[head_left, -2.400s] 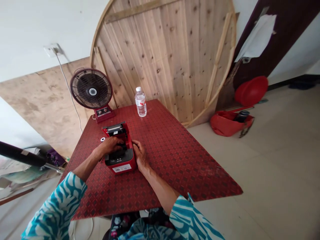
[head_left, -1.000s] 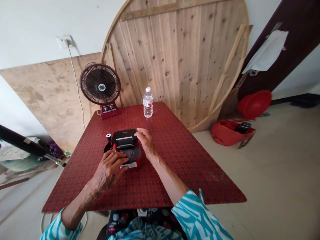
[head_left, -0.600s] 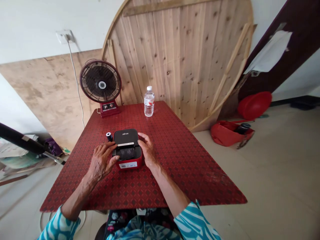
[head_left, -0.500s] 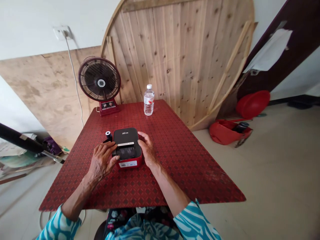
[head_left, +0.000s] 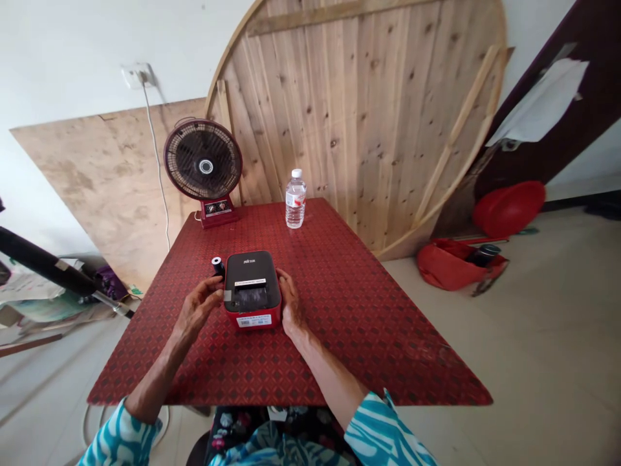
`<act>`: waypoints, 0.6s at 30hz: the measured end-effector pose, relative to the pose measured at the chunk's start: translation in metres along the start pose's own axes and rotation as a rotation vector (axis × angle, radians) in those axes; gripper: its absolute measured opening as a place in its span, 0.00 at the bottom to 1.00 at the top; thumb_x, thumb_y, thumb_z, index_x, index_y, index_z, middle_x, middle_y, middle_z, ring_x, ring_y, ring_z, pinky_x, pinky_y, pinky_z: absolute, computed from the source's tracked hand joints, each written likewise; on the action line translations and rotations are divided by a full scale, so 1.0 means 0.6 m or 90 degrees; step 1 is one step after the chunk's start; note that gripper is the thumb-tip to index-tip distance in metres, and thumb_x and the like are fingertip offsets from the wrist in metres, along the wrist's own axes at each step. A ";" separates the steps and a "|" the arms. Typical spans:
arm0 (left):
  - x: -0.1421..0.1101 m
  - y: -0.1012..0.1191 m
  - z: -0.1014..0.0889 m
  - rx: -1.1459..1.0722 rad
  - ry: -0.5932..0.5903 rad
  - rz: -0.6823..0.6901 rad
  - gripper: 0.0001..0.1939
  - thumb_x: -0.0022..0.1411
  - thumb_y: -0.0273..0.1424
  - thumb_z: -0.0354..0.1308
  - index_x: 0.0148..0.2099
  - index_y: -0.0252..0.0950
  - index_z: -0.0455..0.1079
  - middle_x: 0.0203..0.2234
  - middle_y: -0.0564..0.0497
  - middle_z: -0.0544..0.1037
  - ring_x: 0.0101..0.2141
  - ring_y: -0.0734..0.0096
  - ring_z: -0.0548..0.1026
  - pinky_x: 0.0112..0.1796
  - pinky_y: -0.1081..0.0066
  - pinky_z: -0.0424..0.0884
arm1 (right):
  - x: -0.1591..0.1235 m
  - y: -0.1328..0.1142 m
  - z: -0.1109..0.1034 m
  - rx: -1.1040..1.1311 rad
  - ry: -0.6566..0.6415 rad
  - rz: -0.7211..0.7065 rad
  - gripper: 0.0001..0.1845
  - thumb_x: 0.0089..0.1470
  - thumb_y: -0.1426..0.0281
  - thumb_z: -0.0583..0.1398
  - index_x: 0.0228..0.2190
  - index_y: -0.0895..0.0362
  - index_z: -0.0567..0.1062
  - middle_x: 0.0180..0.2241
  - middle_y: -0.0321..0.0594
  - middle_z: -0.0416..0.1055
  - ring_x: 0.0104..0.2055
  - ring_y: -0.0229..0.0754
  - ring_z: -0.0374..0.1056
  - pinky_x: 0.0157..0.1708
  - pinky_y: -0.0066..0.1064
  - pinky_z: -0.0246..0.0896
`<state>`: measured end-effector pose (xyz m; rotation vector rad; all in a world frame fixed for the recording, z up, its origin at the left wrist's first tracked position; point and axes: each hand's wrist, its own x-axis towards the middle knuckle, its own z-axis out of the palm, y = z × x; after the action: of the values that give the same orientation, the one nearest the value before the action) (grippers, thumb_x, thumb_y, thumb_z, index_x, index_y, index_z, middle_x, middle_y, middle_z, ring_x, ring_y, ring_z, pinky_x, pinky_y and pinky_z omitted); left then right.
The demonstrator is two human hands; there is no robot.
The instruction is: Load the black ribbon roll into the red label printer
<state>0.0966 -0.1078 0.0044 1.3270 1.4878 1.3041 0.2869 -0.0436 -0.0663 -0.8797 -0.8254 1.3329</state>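
A small label printer [head_left: 251, 272], black on top with a red body, sits on the red patterned table. It has a white strip across its lid, a dark window and a printed label on its front. My left hand [head_left: 198, 307] is at its left side, fingers bent and fingertips against the edge. Along the right side my right hand [head_left: 292, 307] presses with its fingers, the tips partly hidden behind the casing. A small dark roll with a white end [head_left: 217, 264] stands just beyond my left fingertips.
A maroon fan [head_left: 204, 165] and a water bottle [head_left: 295, 199] stand at the back of the table [head_left: 359, 323]. Behind leans a round wooden tabletop [head_left: 349, 116]. A red bag [head_left: 446, 265] lies on the floor at right; a black pole [head_left: 48, 262] is at left.
Both hands have slid off the printer's top to its sides, my left hand moving leftward and my right lower. The view has shifted slightly, so everything appears further right.
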 end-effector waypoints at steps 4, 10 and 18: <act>0.017 -0.003 0.001 -0.049 -0.050 -0.068 0.30 0.48 0.43 0.67 0.50 0.33 0.70 0.32 0.48 0.78 0.29 0.69 0.74 0.30 0.71 0.68 | -0.002 0.003 -0.003 -0.002 -0.006 -0.005 0.22 0.51 0.54 0.58 0.44 0.51 0.74 0.47 0.38 0.75 0.50 0.46 0.68 0.47 0.37 0.62; 0.031 0.000 -0.007 -0.097 -0.100 -0.146 0.30 0.47 0.37 0.68 0.52 0.35 0.68 0.32 0.51 0.76 0.27 0.73 0.73 0.28 0.74 0.66 | 0.000 0.003 -0.002 -0.005 -0.007 -0.007 0.21 0.52 0.54 0.57 0.44 0.51 0.75 0.45 0.38 0.76 0.49 0.46 0.68 0.45 0.37 0.63; 0.029 -0.008 0.003 -0.126 -0.098 -0.138 0.31 0.45 0.38 0.68 0.52 0.37 0.68 0.31 0.52 0.75 0.29 0.71 0.74 0.30 0.73 0.67 | -0.005 -0.003 0.002 0.024 0.011 0.018 0.20 0.49 0.55 0.59 0.42 0.52 0.75 0.43 0.38 0.76 0.46 0.46 0.69 0.44 0.37 0.63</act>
<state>0.0938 -0.0903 0.0008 1.0804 1.3196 1.1512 0.2867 -0.0467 -0.0642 -0.8754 -0.7746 1.3586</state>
